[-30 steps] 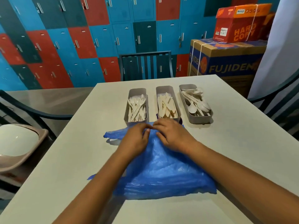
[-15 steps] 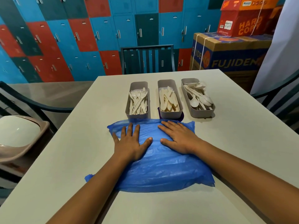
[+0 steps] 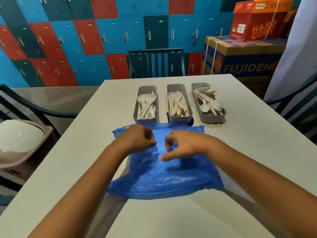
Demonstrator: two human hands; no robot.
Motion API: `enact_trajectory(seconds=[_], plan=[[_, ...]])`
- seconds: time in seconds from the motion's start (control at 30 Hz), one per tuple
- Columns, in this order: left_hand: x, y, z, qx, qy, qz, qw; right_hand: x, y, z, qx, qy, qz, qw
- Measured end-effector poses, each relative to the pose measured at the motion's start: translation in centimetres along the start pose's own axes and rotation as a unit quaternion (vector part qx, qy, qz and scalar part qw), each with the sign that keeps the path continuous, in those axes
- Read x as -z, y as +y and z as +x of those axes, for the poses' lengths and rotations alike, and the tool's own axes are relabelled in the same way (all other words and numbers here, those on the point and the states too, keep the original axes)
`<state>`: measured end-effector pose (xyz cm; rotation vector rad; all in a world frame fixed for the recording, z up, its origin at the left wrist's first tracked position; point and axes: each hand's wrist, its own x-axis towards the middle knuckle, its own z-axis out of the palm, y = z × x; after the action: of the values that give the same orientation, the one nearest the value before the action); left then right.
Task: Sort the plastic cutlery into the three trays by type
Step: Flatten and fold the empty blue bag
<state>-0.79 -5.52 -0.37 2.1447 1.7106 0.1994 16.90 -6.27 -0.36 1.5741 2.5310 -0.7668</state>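
Observation:
Three grey trays stand side by side at the far middle of the white table (image 3: 257,152). The left tray (image 3: 136,110) holds white forks, the middle tray (image 3: 179,119) holds cream knives, the right tray (image 3: 195,98) holds white spoons. A flattened blue plastic bag (image 3: 168,179) lies in front of them. My left hand (image 3: 139,138) rests on the bag with fingers curled onto the plastic. My right hand (image 3: 185,145) is beside it, fingers bent, pinching at the bag's surface. No loose cutlery shows on the table.
A dark chair (image 3: 157,63) stands behind the table's far edge. Stacked cardboard boxes (image 3: 243,59) sit at the back right. A bin with a white lid (image 3: 20,136) is at the left, by another chair. Coloured lockers cover the back wall.
Both hands lay flat and spread on the bag half a second ago; now their fingers are curled and gathering the plastic near its middle. The bag has shifted slightly.

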Motion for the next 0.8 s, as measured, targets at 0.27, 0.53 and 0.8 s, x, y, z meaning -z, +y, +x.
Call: enact_trajectory(seconds=[0.27,0.53,0.8], plan=[[0.1,0.8,-2.5,-0.051,-0.209,0.013,0.977,-2.4,-2.2,-1.6,-0.003,-0.153,-0.176,0.972],[-0.2,0.3,-2.9,-0.058,-0.188,0.101,0.975,1.5,-0.5,-0.2,-0.03,-0.119,-0.04,0.992],[1.9,-1.7,-0.2,-0.014,-0.104,-0.014,0.994,4.8,2.3,-1.3,-0.086,-0.181,0.206,0.958]])
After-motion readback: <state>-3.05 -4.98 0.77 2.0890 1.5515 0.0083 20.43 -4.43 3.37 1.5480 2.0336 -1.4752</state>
